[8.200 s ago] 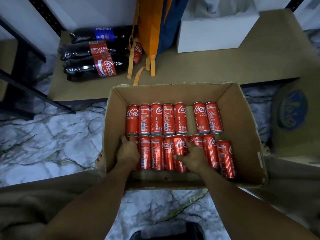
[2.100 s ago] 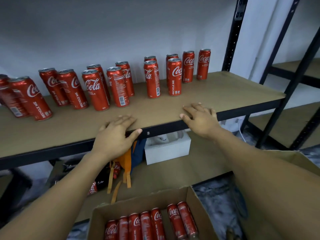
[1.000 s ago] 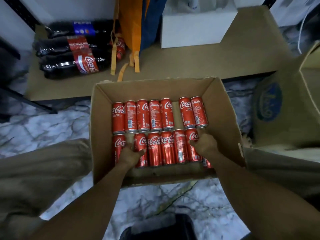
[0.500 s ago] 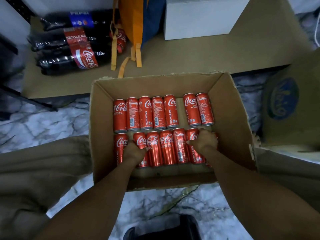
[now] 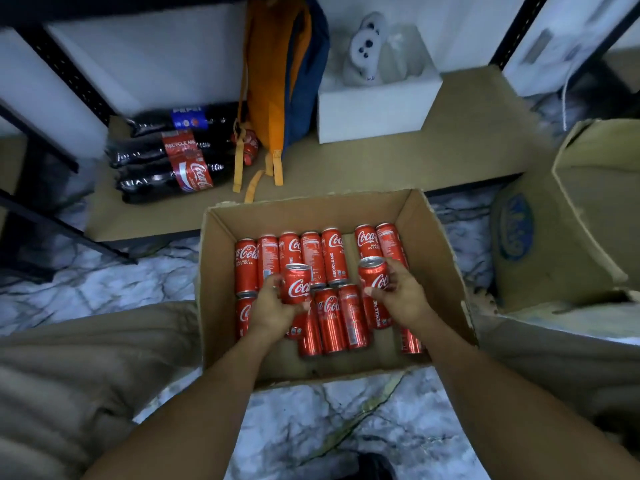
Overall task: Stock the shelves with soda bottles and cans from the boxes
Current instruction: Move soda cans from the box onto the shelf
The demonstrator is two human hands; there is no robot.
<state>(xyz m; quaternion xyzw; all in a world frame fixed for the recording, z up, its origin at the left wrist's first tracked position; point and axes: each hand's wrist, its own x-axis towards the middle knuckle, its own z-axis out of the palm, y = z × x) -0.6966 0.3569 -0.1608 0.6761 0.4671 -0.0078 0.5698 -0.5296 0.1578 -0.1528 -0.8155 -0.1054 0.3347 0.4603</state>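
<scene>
Each hand grips one red can, raised over the open cardboard box (image 5: pixel 429 244): left hand (image 5: pixel 273 308) on the left can (image 5: pixel 296 284), right hand (image 5: pixel 403 296) on the right can (image 5: pixel 374 273). More cans (image 5: pixel 313 254) lie in rows beneath and just beyond both hands.

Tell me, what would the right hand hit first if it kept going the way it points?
The right hand, holding a Coca-Cola can, would likely meet the far-row cans; depth unclear.
</scene>
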